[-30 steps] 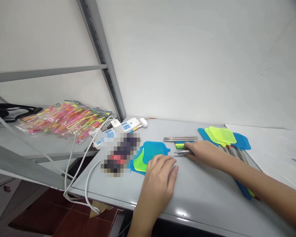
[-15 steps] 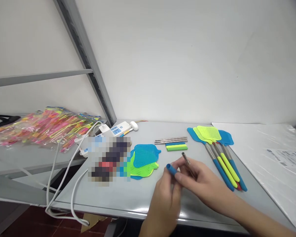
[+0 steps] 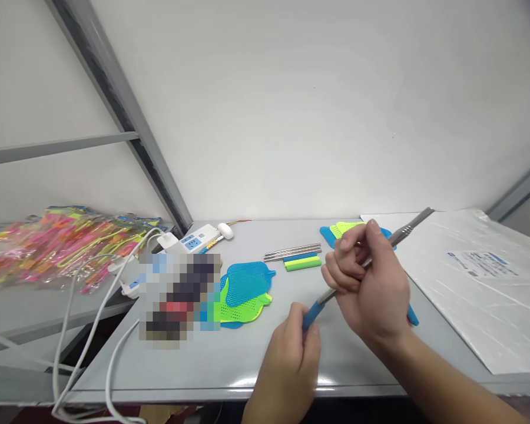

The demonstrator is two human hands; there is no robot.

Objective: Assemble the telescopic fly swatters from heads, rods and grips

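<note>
head view | from wearer's head | faces forward and down | near table, wall behind

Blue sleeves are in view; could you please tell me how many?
3: a blue sleeve in the left hand, another beside the metal rods, and a third partly visible past the right hand; more may be hidden behind it.

Left hand curled, right hand raised

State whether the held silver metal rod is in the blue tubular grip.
In: the silver metal rod enters the blue tubular grip at its upper end.
</note>
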